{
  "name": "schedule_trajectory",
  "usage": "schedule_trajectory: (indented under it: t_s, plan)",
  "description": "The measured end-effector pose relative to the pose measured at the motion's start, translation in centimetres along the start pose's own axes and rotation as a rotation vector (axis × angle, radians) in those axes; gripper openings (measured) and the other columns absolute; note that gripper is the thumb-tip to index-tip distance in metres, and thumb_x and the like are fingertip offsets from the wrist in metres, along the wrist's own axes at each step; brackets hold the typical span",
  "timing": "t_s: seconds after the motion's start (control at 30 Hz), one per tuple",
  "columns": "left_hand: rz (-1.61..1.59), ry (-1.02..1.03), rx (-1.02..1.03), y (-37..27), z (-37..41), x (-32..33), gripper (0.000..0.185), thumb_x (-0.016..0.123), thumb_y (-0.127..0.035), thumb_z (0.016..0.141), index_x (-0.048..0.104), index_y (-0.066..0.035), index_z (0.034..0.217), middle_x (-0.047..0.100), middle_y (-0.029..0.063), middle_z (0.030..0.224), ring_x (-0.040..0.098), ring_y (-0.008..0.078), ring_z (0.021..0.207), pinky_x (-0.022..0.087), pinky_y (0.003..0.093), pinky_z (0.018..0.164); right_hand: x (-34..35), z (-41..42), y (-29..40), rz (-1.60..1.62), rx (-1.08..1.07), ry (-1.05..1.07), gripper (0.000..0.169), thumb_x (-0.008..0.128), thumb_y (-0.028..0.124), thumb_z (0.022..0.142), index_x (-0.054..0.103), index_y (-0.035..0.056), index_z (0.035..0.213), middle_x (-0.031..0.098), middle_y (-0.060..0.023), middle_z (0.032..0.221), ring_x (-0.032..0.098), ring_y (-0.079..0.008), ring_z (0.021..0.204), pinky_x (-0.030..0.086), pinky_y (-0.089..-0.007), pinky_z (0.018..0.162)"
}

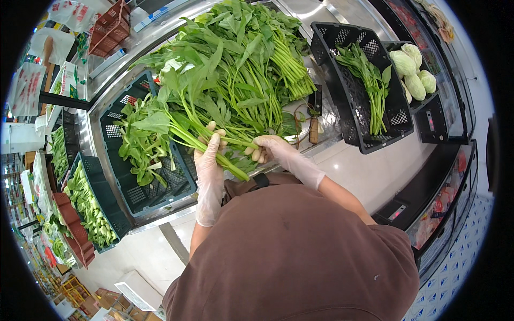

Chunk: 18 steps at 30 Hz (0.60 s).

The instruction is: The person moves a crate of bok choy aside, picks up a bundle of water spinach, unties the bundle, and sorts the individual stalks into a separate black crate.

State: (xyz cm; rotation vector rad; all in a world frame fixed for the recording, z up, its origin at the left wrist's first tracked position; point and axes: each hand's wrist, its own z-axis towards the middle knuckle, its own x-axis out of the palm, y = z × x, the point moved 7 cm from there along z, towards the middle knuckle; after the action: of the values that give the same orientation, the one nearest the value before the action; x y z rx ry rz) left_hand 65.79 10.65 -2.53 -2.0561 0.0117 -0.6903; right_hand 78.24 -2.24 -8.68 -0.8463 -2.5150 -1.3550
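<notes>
My left hand point(209, 154), in a translucent glove, grips a small bunch of water spinach point(182, 130) by its stems, leaves pointing up and left. My right hand point(267, 147), gloved the same way, has its fingers closed around a stem end beside that bunch. Beyond both hands spreads a large heap of water spinach point(241, 76) on a metal counter. A tied bundle with trimmed stems point(291, 66) lies at the heap's right. To the left, a dark green crate point(134, 200) holds loose leafy greens point(144, 140).
At right, a black crate point(357, 120) holds one bunch of water spinach point(369, 84); cabbages point(413, 72) sit behind it. A wooden-handled tool point(313, 130) lies on the counter's near edge. Another crate of bok choy point(90, 204) stands far left. Display coolers point(441, 200) flank the right.
</notes>
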Motion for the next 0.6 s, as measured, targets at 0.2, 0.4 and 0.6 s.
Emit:
schedule_trajectory:
  t_s: [0.2, 0.4, 0.6]
  plan:
    - [0.023, -0.005, 0.050, -0.9, 1.2, -0.6, 0.032, 0.071, -0.011, 0.085, 0.061, -0.006, 0.115, 0.068, 0.0047, 0.094, 0.056, 0.0081, 0.071, 0.045, 0.0197, 0.066, -0.6, -1.9, 4.6, -1.112, -0.379, -0.364, 0.046, 0.054, 0.045, 0.093, 0.065, 0.0013, 0.104, 0.065, -0.0112, 0.092, 0.063, -0.0311, 0.088, 0.048, -0.0405, 0.080]
    - [0.042, 0.037, 0.028, 0.2, 0.3, 1.0, 0.030, 0.073, -0.008, 0.083, 0.062, -0.006, 0.111, 0.068, 0.0047, 0.095, 0.058, 0.0087, 0.072, 0.046, 0.0198, 0.066, 3.2, -0.6, 6.0, -0.339, -0.457, -0.093, 0.021, 0.070, 0.015, 0.086, 0.067, 0.0024, 0.102, 0.060, 0.0008, 0.091, 0.055, -0.0093, 0.078, 0.045, -0.0222, 0.073]
    - [-0.050, -0.074, 0.080, -2.2, 0.4, -0.1, 0.033, 0.074, -0.008, 0.081, 0.062, -0.007, 0.111, 0.068, 0.0049, 0.095, 0.061, 0.0105, 0.078, 0.051, 0.0219, 0.068, 1.6, -1.7, 5.1, 0.124, -0.300, -0.008, 0.017, 0.065, 0.019, 0.090, 0.067, 0.0042, 0.098, 0.062, 0.0032, 0.083, 0.053, -0.0067, 0.075, 0.043, -0.0221, 0.071]
